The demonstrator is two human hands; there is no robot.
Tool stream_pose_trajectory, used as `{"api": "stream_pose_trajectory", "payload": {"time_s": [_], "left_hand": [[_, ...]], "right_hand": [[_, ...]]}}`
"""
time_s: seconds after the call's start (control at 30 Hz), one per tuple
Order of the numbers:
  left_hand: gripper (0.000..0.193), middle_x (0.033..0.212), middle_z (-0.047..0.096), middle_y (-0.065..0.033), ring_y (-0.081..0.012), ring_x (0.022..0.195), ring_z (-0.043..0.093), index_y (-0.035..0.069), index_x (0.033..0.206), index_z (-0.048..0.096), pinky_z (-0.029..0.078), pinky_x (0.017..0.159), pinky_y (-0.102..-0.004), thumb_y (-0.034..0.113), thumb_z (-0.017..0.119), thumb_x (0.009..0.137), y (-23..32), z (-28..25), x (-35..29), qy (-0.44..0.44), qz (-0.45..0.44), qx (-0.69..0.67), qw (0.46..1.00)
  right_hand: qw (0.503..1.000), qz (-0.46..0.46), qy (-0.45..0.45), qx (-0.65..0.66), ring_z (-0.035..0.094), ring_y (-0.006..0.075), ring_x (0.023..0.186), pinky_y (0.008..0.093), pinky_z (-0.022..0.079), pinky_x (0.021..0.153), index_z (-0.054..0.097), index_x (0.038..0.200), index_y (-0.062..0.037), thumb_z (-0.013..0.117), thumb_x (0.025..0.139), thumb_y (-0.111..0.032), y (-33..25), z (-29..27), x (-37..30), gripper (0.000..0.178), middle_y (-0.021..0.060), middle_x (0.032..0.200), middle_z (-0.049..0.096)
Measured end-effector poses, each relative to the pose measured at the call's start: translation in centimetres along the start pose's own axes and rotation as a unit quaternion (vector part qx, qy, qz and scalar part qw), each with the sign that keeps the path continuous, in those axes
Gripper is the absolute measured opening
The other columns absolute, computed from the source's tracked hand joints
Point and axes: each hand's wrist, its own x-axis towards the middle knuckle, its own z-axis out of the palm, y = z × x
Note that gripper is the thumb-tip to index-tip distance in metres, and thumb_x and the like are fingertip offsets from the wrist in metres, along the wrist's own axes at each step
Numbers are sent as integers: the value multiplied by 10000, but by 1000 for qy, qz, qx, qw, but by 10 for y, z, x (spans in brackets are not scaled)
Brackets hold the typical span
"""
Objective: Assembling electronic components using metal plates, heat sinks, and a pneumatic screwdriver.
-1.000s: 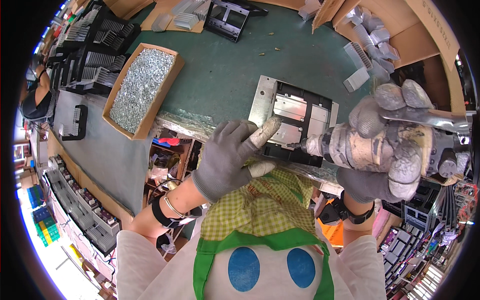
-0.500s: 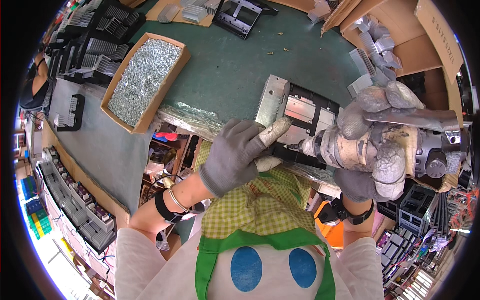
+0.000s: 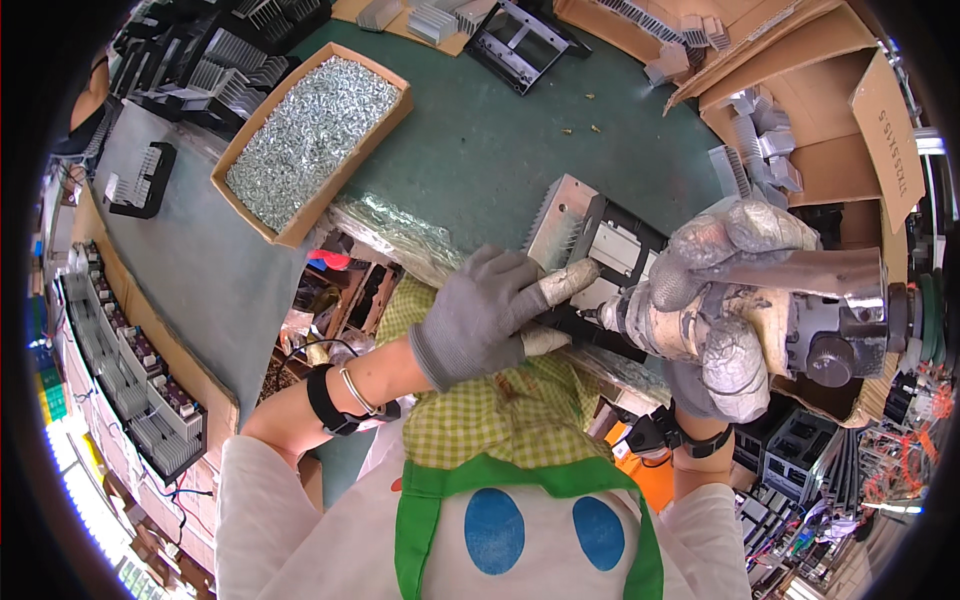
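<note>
In front of me, at the table's near edge, lies a black frame (image 3: 636, 230) with bright metal plates and a finned aluminium heat sink (image 3: 563, 215) at its left end. My left hand (image 3: 480, 315), in a grey glove with taped fingers, is closed on the frame's near left side. With my right hand (image 3: 735, 240), gloved and taped too, I grip a power screwdriver (image 3: 820, 315) lying sideways, its metal lever along the top. Its bit points left, down at the near side of the frame beside my left fingers. Whether the bit touches a screw is too small to tell.
A cardboard tray (image 3: 290, 238) full of small screws stands left. Loose screws (image 3: 567, 131) and another black frame (image 3: 520, 48) lie farther back. An open carton (image 3: 835, 150) with heat sinks stands right. Stacked black frames (image 3: 215, 75) fill the far left; another person's arm (image 3: 88, 100) shows there.
The whole view has shifted and turned slightly. Both hands keep their holds, and the screwdriver stays at nearly the same spot on the frame.
</note>
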Motion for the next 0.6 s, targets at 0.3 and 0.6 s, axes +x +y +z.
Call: {"api": "stream_pose_trajectory", "payload": {"time_s": [0.3,0.6], "left_hand": [[821,818,552,-85,-290,766,552,97,1385,461,436,698,-400,348,795,678,4,-3,4,-23,9,32,999],[1014,1288,474,-262,-437,1080,528,70,1424,376,451,909,-495,566,787,641,4,-24,28,-66,32,66,995]], "right_hand": [[1000,2,-17,15,550,250,703,518,528,617,314,1426,-85,620,910,-176,-13,-18,21,607,170,1179,503],[823,-79,380,-416,523,58,529,216,375,454,635,971,-18,723,792,14,-40,-111,18,201,11,725,618]]}}
